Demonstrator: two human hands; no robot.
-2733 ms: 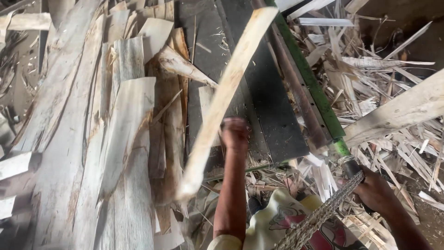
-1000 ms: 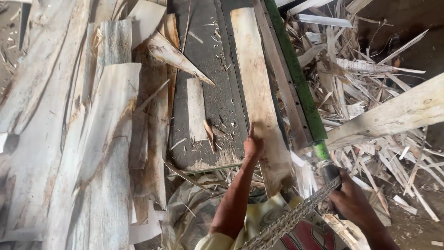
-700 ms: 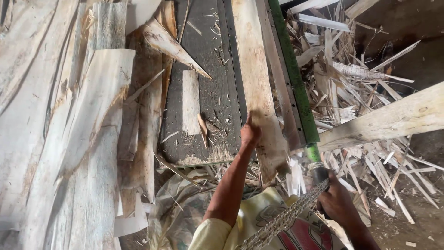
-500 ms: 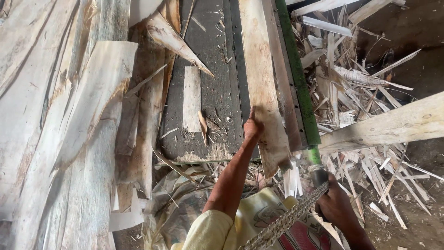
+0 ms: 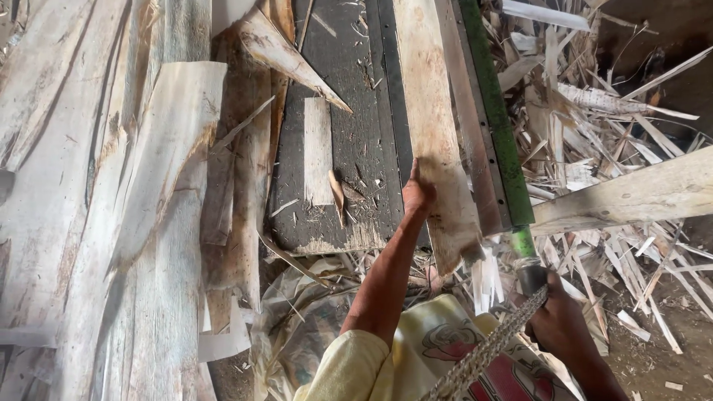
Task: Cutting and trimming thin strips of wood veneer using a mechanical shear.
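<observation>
My left hand (image 5: 417,194) presses on the near end of a long pale veneer strip (image 5: 431,119) that lies lengthwise on the dark machine bed (image 5: 356,141), right beside the green blade bar (image 5: 494,111). My right hand (image 5: 558,321) grips the dark handle (image 5: 530,276) at the near end of that green bar. A braided rope (image 5: 490,349) runs from the handle down toward me.
Wide veneer sheets (image 5: 134,200) are stacked on the left. A small strip (image 5: 318,151) and a curled offcut (image 5: 286,53) lie on the bed. Thin wood scraps (image 5: 609,148) and a pale plank (image 5: 639,194) pile up on the right. A printed sack (image 5: 445,349) lies below.
The veneer strip swung from a diagonal to lie straight beside the green bar and slid further away from me. My left hand followed it forward; my right hand stayed on the handle.
</observation>
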